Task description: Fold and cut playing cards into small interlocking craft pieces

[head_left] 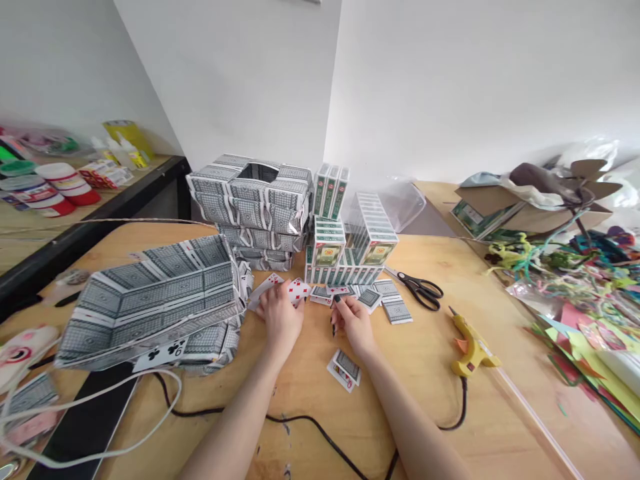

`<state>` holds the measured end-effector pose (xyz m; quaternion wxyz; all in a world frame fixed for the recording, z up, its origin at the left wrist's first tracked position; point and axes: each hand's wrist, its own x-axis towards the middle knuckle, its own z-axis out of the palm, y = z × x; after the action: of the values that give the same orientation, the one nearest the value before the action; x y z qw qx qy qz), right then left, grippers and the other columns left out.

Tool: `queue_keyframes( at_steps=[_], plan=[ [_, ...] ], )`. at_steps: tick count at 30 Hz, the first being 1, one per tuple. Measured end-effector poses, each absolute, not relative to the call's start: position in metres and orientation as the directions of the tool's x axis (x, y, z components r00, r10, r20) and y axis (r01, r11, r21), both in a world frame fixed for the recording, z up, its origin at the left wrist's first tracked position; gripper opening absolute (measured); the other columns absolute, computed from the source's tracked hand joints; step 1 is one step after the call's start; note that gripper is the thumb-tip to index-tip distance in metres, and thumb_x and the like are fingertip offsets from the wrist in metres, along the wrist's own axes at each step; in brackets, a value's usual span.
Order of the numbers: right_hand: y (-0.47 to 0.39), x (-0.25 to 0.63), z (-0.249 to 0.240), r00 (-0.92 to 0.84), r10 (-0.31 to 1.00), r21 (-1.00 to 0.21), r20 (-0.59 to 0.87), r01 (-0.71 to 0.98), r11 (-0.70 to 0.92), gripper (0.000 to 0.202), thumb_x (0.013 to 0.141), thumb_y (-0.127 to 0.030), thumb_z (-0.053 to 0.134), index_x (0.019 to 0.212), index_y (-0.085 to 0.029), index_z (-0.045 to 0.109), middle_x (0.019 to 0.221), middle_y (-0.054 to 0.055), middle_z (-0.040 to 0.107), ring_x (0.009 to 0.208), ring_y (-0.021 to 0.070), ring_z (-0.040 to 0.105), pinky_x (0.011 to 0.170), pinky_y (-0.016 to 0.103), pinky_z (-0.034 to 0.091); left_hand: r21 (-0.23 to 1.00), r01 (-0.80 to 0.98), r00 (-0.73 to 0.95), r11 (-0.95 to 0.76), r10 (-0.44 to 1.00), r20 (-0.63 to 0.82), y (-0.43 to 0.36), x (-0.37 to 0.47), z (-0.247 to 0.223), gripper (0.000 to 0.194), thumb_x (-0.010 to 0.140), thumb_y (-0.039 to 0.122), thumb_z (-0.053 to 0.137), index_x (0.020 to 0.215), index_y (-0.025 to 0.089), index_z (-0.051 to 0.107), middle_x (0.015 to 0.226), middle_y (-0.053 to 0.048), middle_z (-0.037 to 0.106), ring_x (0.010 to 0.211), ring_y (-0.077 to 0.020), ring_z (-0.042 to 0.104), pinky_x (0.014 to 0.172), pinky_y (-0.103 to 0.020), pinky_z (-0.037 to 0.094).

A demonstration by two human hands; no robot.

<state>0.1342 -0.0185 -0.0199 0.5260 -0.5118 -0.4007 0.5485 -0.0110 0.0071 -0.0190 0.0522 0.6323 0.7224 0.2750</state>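
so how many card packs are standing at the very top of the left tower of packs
3, side by side on the left tower: the left pack, the middle pack and the right pack. More may be hidden behind them.

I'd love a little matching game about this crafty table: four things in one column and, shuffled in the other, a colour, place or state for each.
1. Glue gun
2. Scissors
3. Left hand
4. Box with a hole in its top

A. Uppermost in its stack
B. Black-handled
C. Holding cards marked with red diamonds
D. Yellow

Right pairs: 1-D, 2-B, 3-C, 4-A
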Motion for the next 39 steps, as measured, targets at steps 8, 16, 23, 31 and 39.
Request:
queue_keyframes(
  at_steps=[8, 16, 23, 31, 39],
  plan=[
    [-0.0179, 0.1328, -0.0184, 0.064, 0.989, -0.980, -0.134, -0.159, -0.122, 0.030, 0.076, -0.045, 0.052, 0.067, -0.017, 0.047, 0.045, -0.005, 0.051, 0.030, 0.0063, 0.042, 0.030, 0.017, 0.033, 0.564, 0.826, -0.248, 0.011, 0.905, 0.346, 0.0095, -0.0116, -0.0187, 0.044, 0.066, 0.026, 0.061, 0.108, 0.018, 0.051, 0.103, -0.011, 0.058, 0.099, -0.0308, 0.048, 0.081, -0.044, 0.038],
    [-0.0186, 0.1322, -0.0170, 0.055, 0.992, -0.986, -0.112, -0.126, -0.105, 0.030, 0.077, -0.045, 0.051, 0.066, -0.017, 0.048, 0.044, -0.005, 0.051, 0.030, 0.0062, 0.043, 0.031, 0.016, 0.032, 0.737, 0.659, -0.283, -0.153, 0.857, 0.430, 0.0118, -0.0106, -0.0138, 0.042, 0.065, 0.014, 0.060, 0.106, 0.018, 0.050, 0.101, -0.010, 0.054, 0.098, -0.0253, 0.050, 0.085, -0.039, 0.040],
    [-0.0181, 0.1326, -0.0177, 0.027, 0.992, -0.987, -0.121, -0.113, -0.117, 0.032, 0.076, -0.047, 0.052, 0.066, -0.017, 0.048, 0.045, -0.005, 0.051, 0.031, 0.0070, 0.044, 0.031, 0.017, 0.034, 0.860, 0.495, -0.403, -0.123, 0.845, 0.353, 0.0137, -0.0141, -0.0153, 0.045, 0.061, 0.001, 0.053, 0.102, 0.019, 0.051, 0.103, -0.009, 0.048, 0.099, -0.0230, 0.047, 0.084, -0.037, 0.041],
    [-0.0199, 0.1320, -0.0127, 0.032, 0.991, -0.988, -0.128, -0.090, -0.125, 0.035, 0.075, -0.051, 0.050, 0.080, -0.017, 0.054, 0.047, -0.005, 0.051, 0.033, 0.0083, 0.044, 0.033, 0.019, 0.037, 0.872, 0.368, -0.429, -0.324, 0.773, 0.468, 0.0069, -0.0128, -0.0122, 0.037, 0.065, 0.002, 0.050, 0.098, 0.019, 0.052, 0.103, -0.007, 0.047, 0.099, -0.0207, 0.046, 0.086, -0.034, 0.040],
    [-0.0250, 0.1299, -0.0138, -0.068, 0.995, -0.996, -0.069, -0.049, -0.073, 0.034, 0.077, -0.049, 0.049, 0.081, -0.016, 0.056, 0.048, -0.004, 0.052, 0.037, 0.0093, 0.045, 0.037, 0.021, 0.037, 0.869, 0.217, -0.332, -0.445, 0.803, 0.494, 0.0047, -0.0115, -0.0173, 0.028, 0.068, 0.012, 0.051, 0.095, 0.017, 0.049, 0.096, -0.007, 0.049, 0.091, -0.0195, 0.051, 0.080, -0.034, 0.043]
  ],
)
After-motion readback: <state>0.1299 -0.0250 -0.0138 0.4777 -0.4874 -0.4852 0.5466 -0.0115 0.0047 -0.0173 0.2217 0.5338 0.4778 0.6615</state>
